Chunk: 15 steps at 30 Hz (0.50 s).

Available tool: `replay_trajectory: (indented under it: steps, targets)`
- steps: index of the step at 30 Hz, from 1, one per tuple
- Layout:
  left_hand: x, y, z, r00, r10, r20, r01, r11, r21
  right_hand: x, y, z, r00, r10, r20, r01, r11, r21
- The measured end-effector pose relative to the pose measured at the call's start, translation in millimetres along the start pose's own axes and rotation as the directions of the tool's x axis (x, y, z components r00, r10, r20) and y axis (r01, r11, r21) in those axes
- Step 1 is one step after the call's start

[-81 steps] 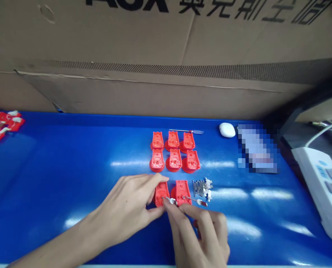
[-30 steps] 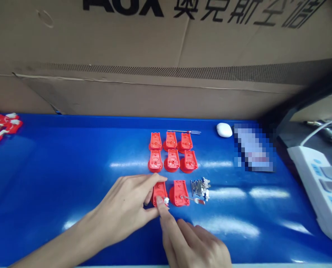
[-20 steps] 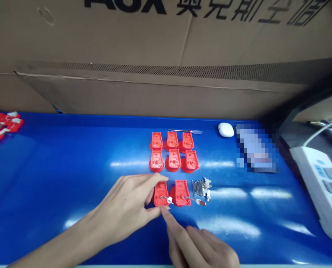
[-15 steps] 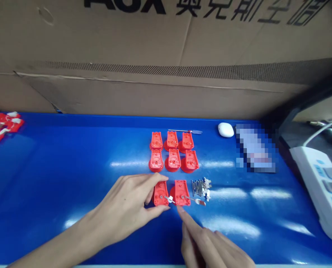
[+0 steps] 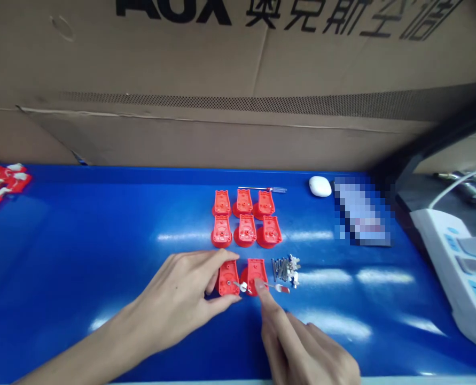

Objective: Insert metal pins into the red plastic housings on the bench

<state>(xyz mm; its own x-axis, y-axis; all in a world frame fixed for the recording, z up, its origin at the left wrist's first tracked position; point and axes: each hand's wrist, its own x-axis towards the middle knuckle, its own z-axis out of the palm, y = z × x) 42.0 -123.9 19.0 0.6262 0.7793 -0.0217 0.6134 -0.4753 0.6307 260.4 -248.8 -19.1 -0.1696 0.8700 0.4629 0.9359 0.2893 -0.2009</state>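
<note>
My left hand (image 5: 189, 289) grips a red plastic housing (image 5: 228, 274) between thumb and fingers on the blue table. A thin metal piece with a white end (image 5: 243, 287) lies across its right edge. Just to the right sits a second red housing (image 5: 256, 267), with another metal piece with a white and red end (image 5: 281, 288) sticking out over its right side. The index finger of my right hand (image 5: 297, 342) points onto this second housing; the other fingers are curled, with nothing visible in them. Several pins with white parts (image 5: 286, 268) lie in a pile at the right.
Several red housings (image 5: 246, 230) stand in two rows behind, with a screwdriver (image 5: 267, 189) beyond them. A white case (image 5: 320, 186), a blurred flat object (image 5: 361, 214) and a power strip (image 5: 454, 267) are at the right. Red-and-white parts (image 5: 5, 184) lie far left; cardboard (image 5: 221, 139) stands behind.
My right index finger has moved from the front edge of the second housing up onto its inner face. My left hand keeps its grip. The whole view has shifted slightly.
</note>
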Motion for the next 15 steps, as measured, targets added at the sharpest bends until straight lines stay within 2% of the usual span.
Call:
replay_trajectory:
  steps: [10,13,15]
  targets:
    - [0.9,-1.5,-0.9,1.000,0.003,0.005,-0.004,1.000,0.018,6.3,-0.1,-1.9,0.997,-0.004,-0.080,0.009,0.998,0.060]
    - [0.9,2.6,-2.4,1.000,-0.024,0.013,0.023,1.000,0.021,4.3,-2.5,-1.6,0.997,0.020,-0.073,-0.014,0.997,0.078]
    - [-3.3,8.7,-3.4,0.999,-0.042,-0.023,0.042,0.999,0.023,0.9,-2.3,-0.5,0.993,0.034,-0.109,-0.023,0.994,0.103]
